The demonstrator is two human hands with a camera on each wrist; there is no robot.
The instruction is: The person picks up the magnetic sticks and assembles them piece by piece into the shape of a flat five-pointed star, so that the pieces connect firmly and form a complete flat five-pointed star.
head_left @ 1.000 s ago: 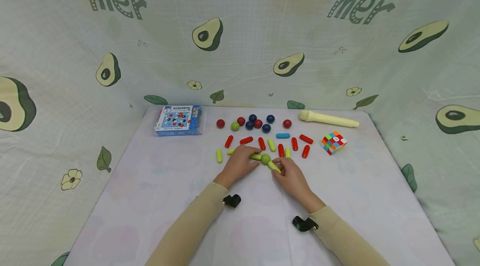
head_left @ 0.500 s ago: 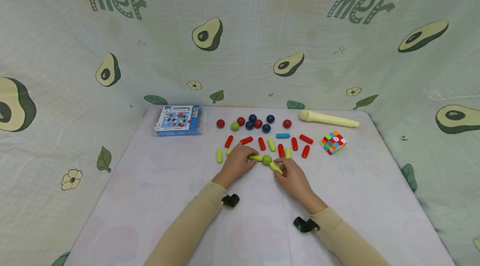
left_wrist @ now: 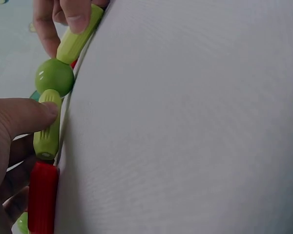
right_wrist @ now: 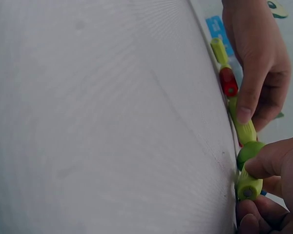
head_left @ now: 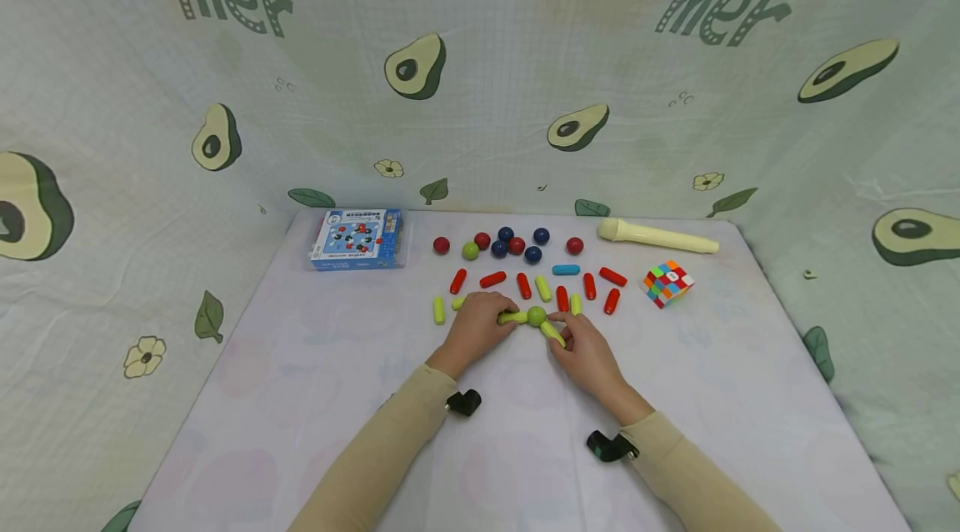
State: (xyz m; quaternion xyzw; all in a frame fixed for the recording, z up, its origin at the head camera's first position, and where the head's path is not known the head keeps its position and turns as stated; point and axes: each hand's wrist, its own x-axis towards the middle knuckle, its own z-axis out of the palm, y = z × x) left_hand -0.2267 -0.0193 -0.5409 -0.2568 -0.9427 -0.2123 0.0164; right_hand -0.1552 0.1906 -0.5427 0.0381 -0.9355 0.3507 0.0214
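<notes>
Both forearms, in tan sleeves, reach forward over the table and converge near its middle, each wrist carrying a small black camera mount. Left hand (head_left: 480, 325) lies palm down, fingers curled forward, thumb and fingertip pinching a yellow-green stick (head_left: 513, 317) that runs rightward from it into the green ball (head_left: 536, 316). Left wrist view confirms the thumb pressing on that stick, with a red stick (left_wrist: 43, 197) lying end to end just behind it, nearer the palm. Right hand (head_left: 587, 351) is angled in from the right, fingers curled, pinching a second yellow-green stick (head_left: 552, 334) that slants down and right from the same ball; right wrist view shows the thumb on the ball's edge and the stick's end facing the camera. The ball sits between the two hands, touching both sticks, low on or just above the surface; which of the two cannot be told. Beyond the hands lie loose red and yellow-green sticks, one blue stick (head_left: 566, 270), then a cluster of red, dark blue and green balls. Far left of the left hand is a blue box (head_left: 357, 239); far right of the right hand, a colour cube (head_left: 666, 283) and a cream cylinder (head_left: 657, 237). The surface is a pale lilac cloth (head_left: 300, 399); an avocado-print fabric backdrop (head_left: 480, 82) encloses it.
</notes>
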